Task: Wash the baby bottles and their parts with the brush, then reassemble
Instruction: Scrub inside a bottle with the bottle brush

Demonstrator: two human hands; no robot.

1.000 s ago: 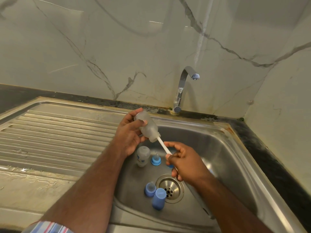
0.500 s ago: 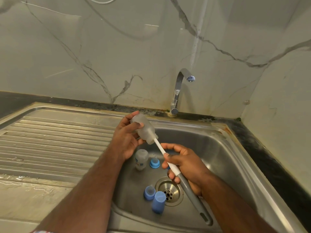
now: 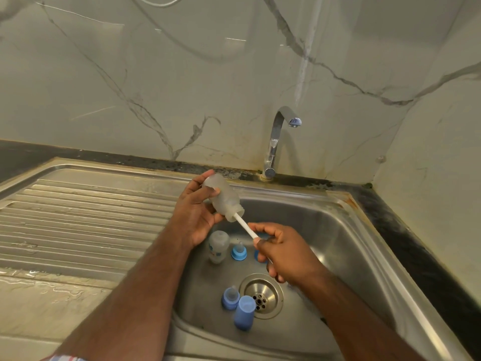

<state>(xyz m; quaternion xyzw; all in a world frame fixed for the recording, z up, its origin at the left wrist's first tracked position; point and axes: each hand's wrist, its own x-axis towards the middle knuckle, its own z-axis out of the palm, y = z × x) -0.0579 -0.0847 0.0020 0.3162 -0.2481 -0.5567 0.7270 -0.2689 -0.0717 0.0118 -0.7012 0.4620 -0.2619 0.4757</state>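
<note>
You hold a frosted bottle (image 3: 223, 198) tilted, brush handle (image 3: 246, 228) inside its mouth; second bottle (image 3: 218, 246) and blue parts (image 3: 238, 251) lie in the basin

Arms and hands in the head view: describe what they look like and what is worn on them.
Both forearms are bare up to the bottom edge of the picture. The left hand and right hand wear no gloves, and no ring, watch or bracelet shows. Only a striped sleeve edge, blue, white and red, shows at the left arm's lower end.
</note>
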